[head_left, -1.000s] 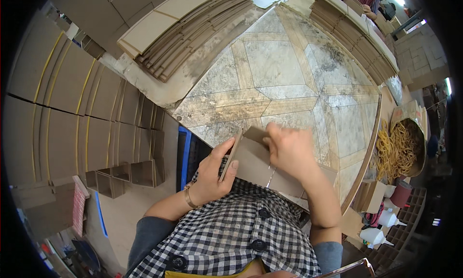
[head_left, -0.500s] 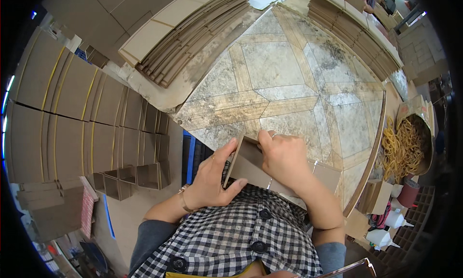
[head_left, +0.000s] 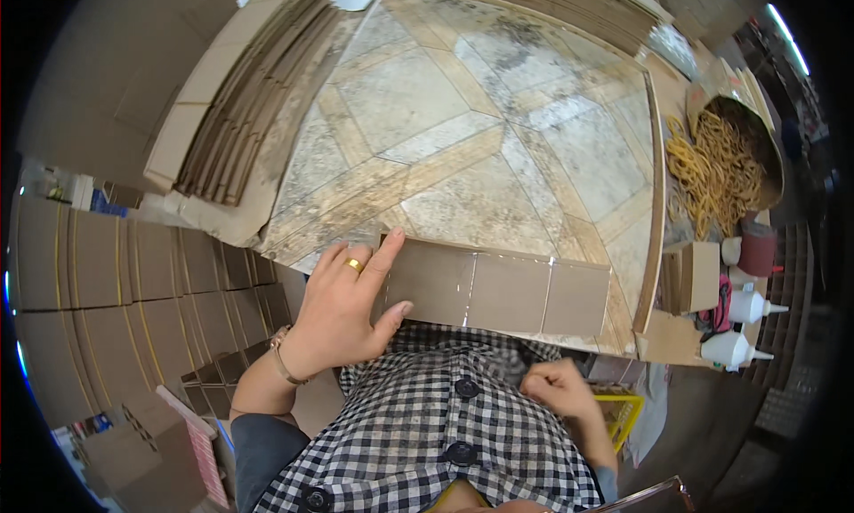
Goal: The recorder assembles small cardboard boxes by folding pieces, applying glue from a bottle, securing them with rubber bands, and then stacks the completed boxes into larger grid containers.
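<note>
Cardboard is down flat now — your right hand [head_left: 560, 390], which was pressing the creased cardboard strip [head_left: 498, 288] a moment ago, has dropped off loosely curled and empty, while your left hand [head_left: 342, 304] pins its left end, fingers spread, at the table's near edge [head_left: 623, 340].

You get an evenly lit, fairly bright view, with soft daylight coming from the far right, where a white streak of glare burns out near the rim. Shadows are faint; only a soft one sits under your left hand [head_left: 342, 313] on the cardboard strip [head_left: 498, 291]. The fisheye bends the worktable [head_left: 498, 131] edges and cardboard stacks [head_left: 116, 273] hard toward the black rim. The centre is sharp; the far right margin turns dim and smeared.
</note>
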Available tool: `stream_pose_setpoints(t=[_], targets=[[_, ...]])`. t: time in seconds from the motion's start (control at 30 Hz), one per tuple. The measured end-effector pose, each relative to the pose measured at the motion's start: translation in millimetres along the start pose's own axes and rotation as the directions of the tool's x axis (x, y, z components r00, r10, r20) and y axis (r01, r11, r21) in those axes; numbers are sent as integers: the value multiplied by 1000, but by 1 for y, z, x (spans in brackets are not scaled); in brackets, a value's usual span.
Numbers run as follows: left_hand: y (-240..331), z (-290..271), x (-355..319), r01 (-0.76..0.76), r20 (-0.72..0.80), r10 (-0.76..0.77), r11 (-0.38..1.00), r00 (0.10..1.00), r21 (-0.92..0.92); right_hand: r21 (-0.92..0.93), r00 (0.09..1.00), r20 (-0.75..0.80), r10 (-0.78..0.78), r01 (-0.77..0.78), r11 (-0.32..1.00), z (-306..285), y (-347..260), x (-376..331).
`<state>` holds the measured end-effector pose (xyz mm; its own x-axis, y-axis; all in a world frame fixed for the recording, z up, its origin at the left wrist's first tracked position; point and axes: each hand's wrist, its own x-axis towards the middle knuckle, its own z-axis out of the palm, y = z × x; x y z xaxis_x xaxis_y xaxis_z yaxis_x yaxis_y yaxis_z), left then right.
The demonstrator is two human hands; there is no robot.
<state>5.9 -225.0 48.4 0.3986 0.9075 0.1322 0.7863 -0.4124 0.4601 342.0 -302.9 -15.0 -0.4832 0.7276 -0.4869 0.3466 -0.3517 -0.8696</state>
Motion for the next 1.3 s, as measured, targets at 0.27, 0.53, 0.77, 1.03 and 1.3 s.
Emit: stream_pose_setpoints(t=[0.27,0.53,0.77,1.03,1.3], targets=[[24,14,37,-221,145,222,975,964,-21,674,574,-709,409,382,632,60,61,-21],[68,53,64,-243,-3,243,970,970,27,-405,393,-715,-578,441,801,-11,-9,-10],[86,66,82,-195,-47,197,979,979,55,-649,349,-586,-731,338,682,-27,-58,16],[77,56,83,-162,59,182,955,982,-248,-868,422,-447,-788,7,497,-11,-77,28],[51,51,81,-213,38,288,786,957,-581,-945,551,-327,-768,-194,264,-4,-60,38]])
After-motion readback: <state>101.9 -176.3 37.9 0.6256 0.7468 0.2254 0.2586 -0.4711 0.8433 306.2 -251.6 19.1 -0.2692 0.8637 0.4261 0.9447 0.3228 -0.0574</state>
